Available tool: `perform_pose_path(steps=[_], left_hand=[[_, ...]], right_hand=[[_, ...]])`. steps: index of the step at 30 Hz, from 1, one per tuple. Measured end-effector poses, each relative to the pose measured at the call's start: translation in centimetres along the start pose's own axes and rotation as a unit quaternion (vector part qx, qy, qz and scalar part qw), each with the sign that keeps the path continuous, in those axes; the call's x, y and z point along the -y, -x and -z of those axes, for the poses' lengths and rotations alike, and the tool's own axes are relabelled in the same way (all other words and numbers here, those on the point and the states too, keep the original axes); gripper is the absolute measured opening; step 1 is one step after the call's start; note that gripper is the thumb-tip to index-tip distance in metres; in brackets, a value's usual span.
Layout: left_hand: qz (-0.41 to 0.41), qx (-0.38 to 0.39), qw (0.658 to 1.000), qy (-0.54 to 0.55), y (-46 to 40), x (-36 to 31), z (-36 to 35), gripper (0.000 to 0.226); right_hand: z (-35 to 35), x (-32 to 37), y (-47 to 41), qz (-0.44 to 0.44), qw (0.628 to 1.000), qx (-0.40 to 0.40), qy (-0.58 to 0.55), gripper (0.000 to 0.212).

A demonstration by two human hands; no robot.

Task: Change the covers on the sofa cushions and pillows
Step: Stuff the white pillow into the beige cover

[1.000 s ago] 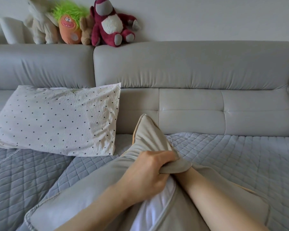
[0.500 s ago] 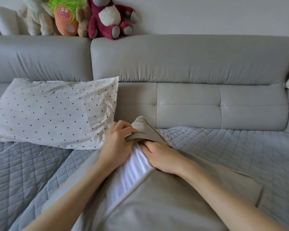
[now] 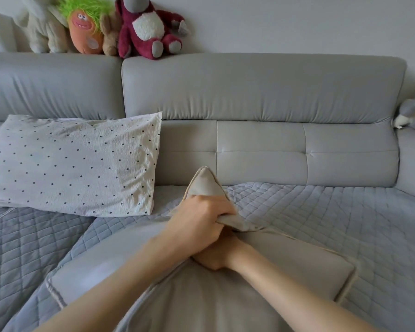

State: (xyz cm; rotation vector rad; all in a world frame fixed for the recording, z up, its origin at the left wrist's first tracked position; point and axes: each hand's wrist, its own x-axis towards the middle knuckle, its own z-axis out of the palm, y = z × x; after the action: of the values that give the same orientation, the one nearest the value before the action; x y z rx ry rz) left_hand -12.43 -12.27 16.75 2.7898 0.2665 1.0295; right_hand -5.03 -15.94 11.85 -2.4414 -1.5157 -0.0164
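The left hand [image 3: 201,219] grips the beige cover [image 3: 205,185] at its corner. The right hand [image 3: 213,255] lies partly hidden beneath it; I cannot tell its grip.

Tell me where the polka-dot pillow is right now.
The polka-dot pillow leans against the sofa backrest on the left of the head view, just left of the beige cushion cover.

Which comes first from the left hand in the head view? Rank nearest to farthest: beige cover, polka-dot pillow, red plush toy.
From the left hand:
1. Beige cover, gripped in that hand.
2. Polka-dot pillow, to its left on the seat.
3. Red plush toy, up on the sofa back.
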Motion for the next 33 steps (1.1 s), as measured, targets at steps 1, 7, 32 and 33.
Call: perform_pose_path(steps=[1, 7, 32, 33], left_hand=[[0.037, -0.01, 0.999, -0.003, 0.0, 0.6, -0.2, 0.031], [0.238, 0.027, 0.938, -0.251, 4.2, 4.0, 1.9, 0.038], [0.296, -0.02, 0.955, -0.011, 0.4, 4.8, 4.8, 0.057], [0.3, -0.019, 0.954, -0.004, 0.2, 5.0, 4.6, 0.058]], right_hand=[[0.5, -0.1, -0.1, 0.027, 0.997, 0.057, -0.034, 0.046], [2.6, -2.4, -0.6, 0.114, 0.993, 0.019, 0.015, 0.042], [3.3, 0.4, 1.5, 0.307, 0.951, -0.015, 0.041, 0.076], [3.3, 0.6, 1.6, 0.309, 0.95, -0.012, 0.042, 0.08]])
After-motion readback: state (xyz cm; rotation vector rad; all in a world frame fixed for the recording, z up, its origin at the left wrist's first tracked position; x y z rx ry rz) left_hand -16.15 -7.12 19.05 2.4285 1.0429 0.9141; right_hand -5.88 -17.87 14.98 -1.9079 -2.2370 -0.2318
